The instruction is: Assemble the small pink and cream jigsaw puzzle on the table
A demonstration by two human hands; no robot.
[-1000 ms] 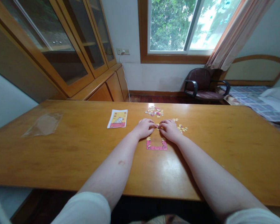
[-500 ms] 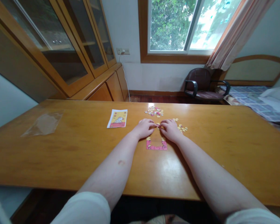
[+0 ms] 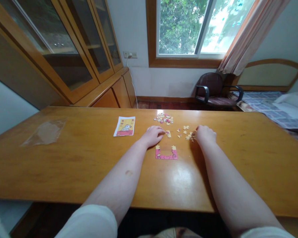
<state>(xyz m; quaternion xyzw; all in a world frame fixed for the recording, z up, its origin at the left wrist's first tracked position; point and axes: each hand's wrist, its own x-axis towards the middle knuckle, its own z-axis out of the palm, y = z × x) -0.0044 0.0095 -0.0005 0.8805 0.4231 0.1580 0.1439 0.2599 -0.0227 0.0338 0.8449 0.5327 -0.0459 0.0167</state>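
Observation:
My left hand [image 3: 154, 135] rests on the table, its fingers curved together and the tips at the left edge of a small joined cluster of yellow jigsaw puzzle pieces [image 3: 169, 134]. Closer to me lies a U-shaped puzzle border [image 3: 166, 157], pink along the bottom with yellow tips at both upper ends. My right hand [image 3: 206, 134] is at the right side of a loose group of yellow puzzle pieces [image 3: 189, 136]. Its fingers are curled downward, and what lies between them is hidden. A few single pieces [image 3: 179, 130] sit between the hands.
Farther back is a heap of mixed pink and yellow pieces [image 3: 164, 118]. A picture card [image 3: 124, 126] lies to the left, and a clear plastic bag [image 3: 46, 131] beyond it. Past the wooden table [image 3: 89, 172] stand a glass-door cabinet [image 3: 89, 79] and an armchair [image 3: 212, 87].
My right hand has left the joined cluster and moved right to the loose yellow pieces. The cluster now shows beside my left hand, which has stayed in place.

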